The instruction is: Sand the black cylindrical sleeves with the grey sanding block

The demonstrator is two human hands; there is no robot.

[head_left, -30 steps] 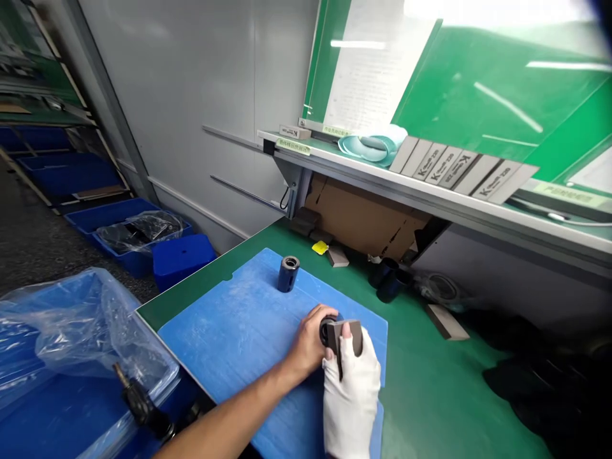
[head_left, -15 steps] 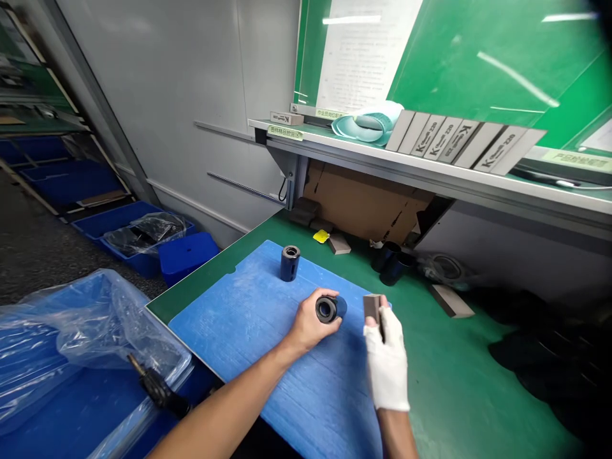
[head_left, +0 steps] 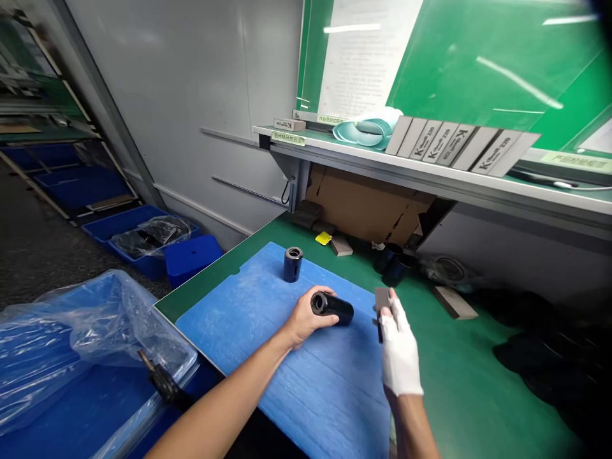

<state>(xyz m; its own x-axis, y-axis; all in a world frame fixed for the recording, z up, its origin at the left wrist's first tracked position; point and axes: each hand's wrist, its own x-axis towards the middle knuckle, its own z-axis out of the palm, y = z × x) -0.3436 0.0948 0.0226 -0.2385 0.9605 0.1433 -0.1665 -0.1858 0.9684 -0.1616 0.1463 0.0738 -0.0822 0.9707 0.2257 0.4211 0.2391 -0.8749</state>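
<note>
My bare left hand (head_left: 305, 325) is closed around the near end of a black cylinder (head_left: 335, 308), which lies on its side on a blue mat (head_left: 306, 398), its hollow end showing by my fingers. My white-gloved right hand (head_left: 399, 357) is narrowed to a pinch on a grey-brown sanding block (head_left: 381, 305), held upright near the mat's right edge and a little apart from the cylinder.

Just beyond my left hand, a shorter black sleeve (head_left: 293, 264) stands upright on the mat. To my left, a blue bin (head_left: 81, 395) lined with clear plastic holds a black-handled tool (head_left: 163, 386). The mat lies on a green workbench (head_left: 459, 382), which also carries a pale block (head_left: 454, 303), dark cups (head_left: 393, 264), and a yellow tag (head_left: 324, 238). Farther on, a shelf (head_left: 430, 172) holds a row of K-labelled grey blocks (head_left: 459, 148) beneath a printed sheet (head_left: 358, 57). Blue crates (head_left: 143, 245) sit on the floor at far left.
</note>
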